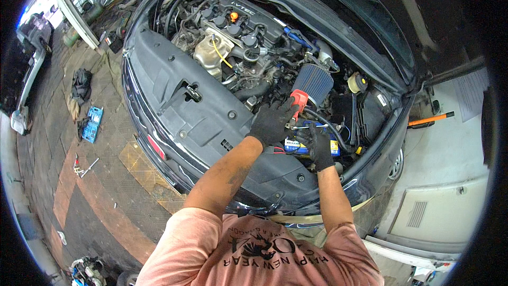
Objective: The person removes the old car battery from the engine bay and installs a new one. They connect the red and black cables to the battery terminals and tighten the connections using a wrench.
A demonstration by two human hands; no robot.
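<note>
Both hands wear black gloves and work over the car battery (334, 147), which has a blue and yellow label and sits at the right front of the engine bay. My left hand (271, 123) is closed at the battery's left end, its fingers gripping a red plastic terminal cover (299, 99) that is tilted up. My right hand (319, 148) is closed round a slim shiny wrench (309, 126) lying across the battery's top; its far end is close to the terminal by my left hand. The gloves hide most of the terminal clamp.
A cone-shaped air filter (313, 83) stands just beyond the battery. Left of it is the engine (233, 32), and the raised hood (360, 16) hangs above. A blue tool case (92, 124) and loose tools (84, 167) lie on the floor at left. Another person is at the far left.
</note>
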